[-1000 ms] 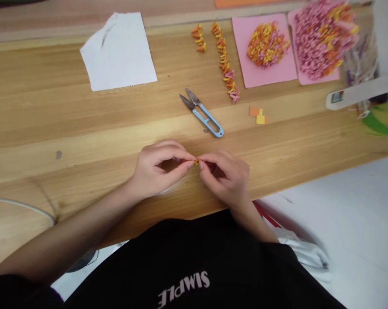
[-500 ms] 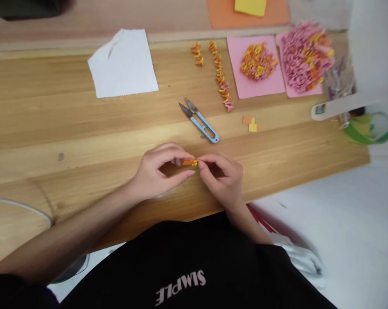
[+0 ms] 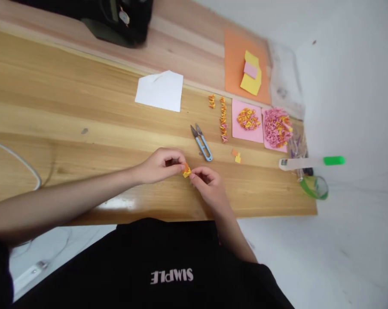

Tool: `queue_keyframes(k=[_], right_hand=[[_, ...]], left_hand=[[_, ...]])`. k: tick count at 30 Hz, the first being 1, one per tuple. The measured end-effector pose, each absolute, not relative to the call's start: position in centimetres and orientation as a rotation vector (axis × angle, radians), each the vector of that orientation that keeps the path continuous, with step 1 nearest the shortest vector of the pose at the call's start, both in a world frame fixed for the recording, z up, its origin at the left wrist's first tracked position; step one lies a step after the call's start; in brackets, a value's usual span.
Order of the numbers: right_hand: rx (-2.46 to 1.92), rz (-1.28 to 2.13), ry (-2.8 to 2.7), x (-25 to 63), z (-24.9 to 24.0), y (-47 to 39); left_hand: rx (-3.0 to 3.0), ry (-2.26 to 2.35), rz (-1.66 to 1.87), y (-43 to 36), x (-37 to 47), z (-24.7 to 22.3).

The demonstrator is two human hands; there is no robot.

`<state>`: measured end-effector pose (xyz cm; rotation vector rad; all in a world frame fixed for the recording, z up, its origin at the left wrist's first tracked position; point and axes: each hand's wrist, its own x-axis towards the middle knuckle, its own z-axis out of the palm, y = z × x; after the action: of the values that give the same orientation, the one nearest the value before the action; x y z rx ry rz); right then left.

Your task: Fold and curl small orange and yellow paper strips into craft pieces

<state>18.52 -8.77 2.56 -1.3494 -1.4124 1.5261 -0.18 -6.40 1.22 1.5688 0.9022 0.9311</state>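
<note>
Between my two hands is a small orange and yellow folded paper piece [image 3: 186,171]. My left hand [image 3: 164,165] pinches its upper left side between thumb and fingertips. The fingertips of my right hand [image 3: 207,181] are pinched together at its right edge; whether they grip it or only touch it is hard to make out. Just beyond my hands lie blue-handled thread snips [image 3: 204,146] with their blades apart. Two strips of small folded paper pieces, a short one [image 3: 212,101] and a longer one [image 3: 224,120], rest farther back on the wooden table [image 3: 110,150].
A white paper sheet [image 3: 160,92] lies at the back. Pink sheets to the right carry a small pile [image 3: 248,119] and a larger pile [image 3: 276,128] of folded pieces. Small paper squares [image 3: 236,156], a glue-like white tube with green cap [image 3: 334,160] and green tape roll [image 3: 321,189] lie rightward.
The camera view has swung, so the table's back and right show more. My left fingers have closed onto the paper piece, which is now tilted and shows more yellow.
</note>
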Motion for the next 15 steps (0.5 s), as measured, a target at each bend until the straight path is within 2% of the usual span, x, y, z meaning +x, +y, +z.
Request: queue_keyframes(k=[3,6,15], right_hand=[[-1.301,1.827,-1.503,19.0,4.0,-7.5],[-1.323,1.970,-1.584,18.9,5.1,-5.9],[-1.199,1.974,-1.618,17.6,4.2,-2.9]], left_hand=[[1.428,0.889,0.883,-6.2,-0.4,1.6],[1.300,0.900,0.868,-5.9,-0.5,2.1],[1.247,0.872,0.869,-5.6,-0.8,2.1]])
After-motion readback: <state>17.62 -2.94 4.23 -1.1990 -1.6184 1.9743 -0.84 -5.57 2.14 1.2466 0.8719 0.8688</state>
